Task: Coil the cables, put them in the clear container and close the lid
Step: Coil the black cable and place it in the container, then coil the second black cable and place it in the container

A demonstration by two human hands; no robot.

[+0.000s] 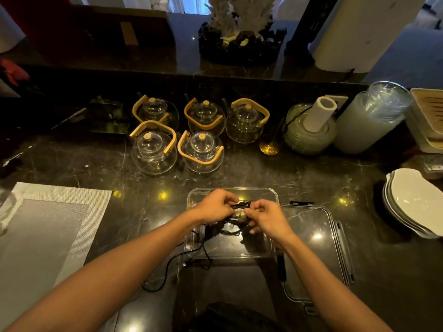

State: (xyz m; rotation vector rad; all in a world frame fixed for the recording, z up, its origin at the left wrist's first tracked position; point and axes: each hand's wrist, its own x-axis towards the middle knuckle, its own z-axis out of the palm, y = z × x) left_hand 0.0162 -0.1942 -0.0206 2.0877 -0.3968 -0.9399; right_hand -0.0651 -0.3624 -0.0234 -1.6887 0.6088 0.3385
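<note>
We hold the black cable bundle (236,213) over the clear container (230,250); left hand (213,207) and right hand (266,218) both pinch it. One tail trails over the counter (383,271). Light, limp, springy: grip across the loops. Lid (318,248) lies right.

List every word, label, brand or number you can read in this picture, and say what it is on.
No text can be read anywhere in this view.
Dark box at the right edge, behind the stack of plates: a pale label patch, too small and blurred to read.
Beige tray at far right: dark rows that may be slots or print; cannot tell.
Clear container, lid, cables, glass teapots: no markings visible.
</note>
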